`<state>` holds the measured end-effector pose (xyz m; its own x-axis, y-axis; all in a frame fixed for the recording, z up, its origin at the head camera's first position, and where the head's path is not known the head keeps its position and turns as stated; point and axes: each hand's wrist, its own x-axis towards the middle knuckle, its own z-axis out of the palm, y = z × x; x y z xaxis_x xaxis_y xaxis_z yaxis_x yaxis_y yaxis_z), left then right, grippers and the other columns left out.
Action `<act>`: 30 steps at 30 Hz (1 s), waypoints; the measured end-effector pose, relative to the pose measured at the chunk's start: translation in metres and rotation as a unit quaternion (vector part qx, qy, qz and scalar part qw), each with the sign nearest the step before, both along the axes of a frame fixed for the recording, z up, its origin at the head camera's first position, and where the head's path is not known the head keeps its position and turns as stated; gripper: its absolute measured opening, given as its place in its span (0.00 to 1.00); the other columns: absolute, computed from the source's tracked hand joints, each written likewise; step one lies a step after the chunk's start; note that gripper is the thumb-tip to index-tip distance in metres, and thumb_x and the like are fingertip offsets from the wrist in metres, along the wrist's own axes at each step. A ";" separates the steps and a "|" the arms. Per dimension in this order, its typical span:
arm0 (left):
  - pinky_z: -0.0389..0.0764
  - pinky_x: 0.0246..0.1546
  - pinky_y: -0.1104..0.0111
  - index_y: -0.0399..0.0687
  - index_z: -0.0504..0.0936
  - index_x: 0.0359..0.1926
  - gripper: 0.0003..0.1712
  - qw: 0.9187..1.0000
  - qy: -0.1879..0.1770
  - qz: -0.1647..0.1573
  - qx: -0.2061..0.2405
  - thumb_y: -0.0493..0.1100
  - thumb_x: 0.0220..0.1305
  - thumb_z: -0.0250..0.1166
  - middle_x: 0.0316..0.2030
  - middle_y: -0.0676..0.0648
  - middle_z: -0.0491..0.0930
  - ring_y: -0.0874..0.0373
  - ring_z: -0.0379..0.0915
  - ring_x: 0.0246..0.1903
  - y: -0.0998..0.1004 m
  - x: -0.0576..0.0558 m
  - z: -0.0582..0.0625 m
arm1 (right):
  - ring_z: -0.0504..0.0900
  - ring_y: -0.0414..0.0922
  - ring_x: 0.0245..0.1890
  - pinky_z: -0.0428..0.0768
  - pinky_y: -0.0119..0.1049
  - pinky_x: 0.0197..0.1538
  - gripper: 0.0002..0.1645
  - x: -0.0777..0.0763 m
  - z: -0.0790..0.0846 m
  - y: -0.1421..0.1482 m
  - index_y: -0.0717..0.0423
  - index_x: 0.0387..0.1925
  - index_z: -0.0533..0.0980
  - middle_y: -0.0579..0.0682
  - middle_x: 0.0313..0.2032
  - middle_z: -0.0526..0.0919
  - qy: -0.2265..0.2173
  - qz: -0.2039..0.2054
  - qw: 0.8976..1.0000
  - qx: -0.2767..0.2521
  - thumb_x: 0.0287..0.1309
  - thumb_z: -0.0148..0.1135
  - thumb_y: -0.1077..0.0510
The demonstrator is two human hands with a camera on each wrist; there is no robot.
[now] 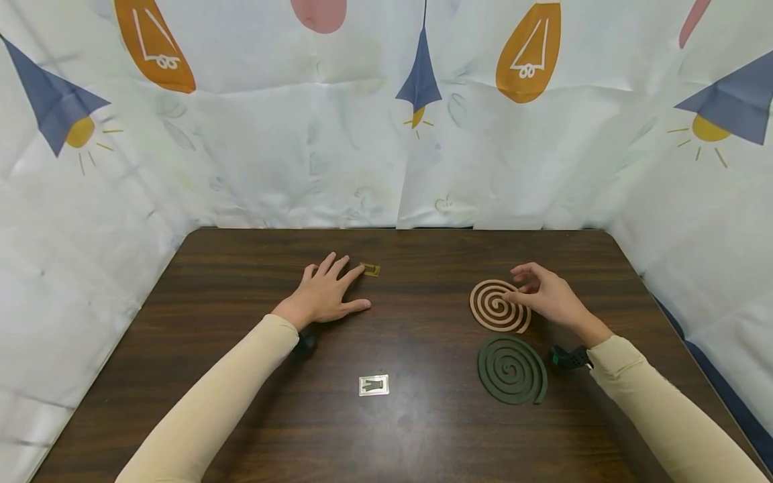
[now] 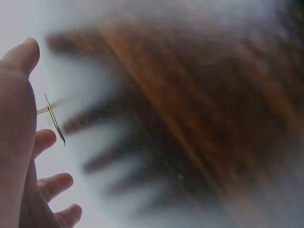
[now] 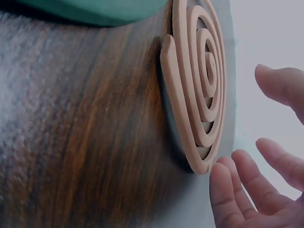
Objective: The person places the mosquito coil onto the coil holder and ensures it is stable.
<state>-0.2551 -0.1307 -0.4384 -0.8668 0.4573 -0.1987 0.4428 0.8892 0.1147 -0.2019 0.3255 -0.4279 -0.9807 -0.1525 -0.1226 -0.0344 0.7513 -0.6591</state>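
My left hand [image 1: 323, 292] lies palm down with spread fingers over the far left-middle of the table, its index fingertip right at a small gold metal coil stand [image 1: 370, 270]. Seen edge-on in the left wrist view, that stand [image 2: 54, 118] has a thin tab sticking out, between thumb and index finger. My right hand [image 1: 551, 298] hovers at the right side of a tan mosquito coil [image 1: 498, 305]. Thumb and fingers are apart around nothing; in the right wrist view the fingertips come close to the rim of the coil [image 3: 177, 95].
A dark green mosquito coil [image 1: 509, 369] lies just nearer than the tan one. Toward the front middle sits a silver metal coil stand [image 1: 374, 385]. A patterned white curtain [image 1: 362, 154] encloses the back and sides of the brown table [image 1: 272, 416].
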 end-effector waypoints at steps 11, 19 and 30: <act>0.50 0.76 0.34 0.60 0.51 0.84 0.50 1.000 -0.019 0.007 -0.006 0.76 0.72 0.50 0.83 0.40 0.47 0.35 0.35 0.83 0.004 0.003 0.002 | 0.81 0.59 0.58 0.82 0.55 0.53 0.37 -0.001 -0.004 0.004 0.55 0.67 0.72 0.62 0.64 0.77 0.008 0.008 1.000 0.024 0.65 0.70 0.41; 0.49 0.75 0.32 0.57 0.50 0.84 0.53 0.999 -0.033 0.014 0.001 0.78 0.69 0.51 0.83 0.39 0.47 0.34 0.35 0.83 0.009 0.005 0.005 | 0.82 0.58 0.56 0.81 0.55 0.53 0.34 -0.001 -0.007 0.006 0.53 0.63 0.74 0.62 0.61 0.79 0.006 0.013 0.999 0.032 0.63 0.72 0.41; 0.49 0.75 0.32 0.57 0.48 0.84 0.62 0.999 -0.046 0.019 -0.013 0.83 0.62 0.54 0.84 0.38 0.45 0.34 0.39 0.83 0.013 0.007 0.007 | 0.82 0.59 0.55 0.83 0.54 0.50 0.36 -0.003 -0.007 0.004 0.54 0.62 0.75 0.63 0.60 0.79 0.004 0.019 0.999 0.039 0.60 0.75 0.42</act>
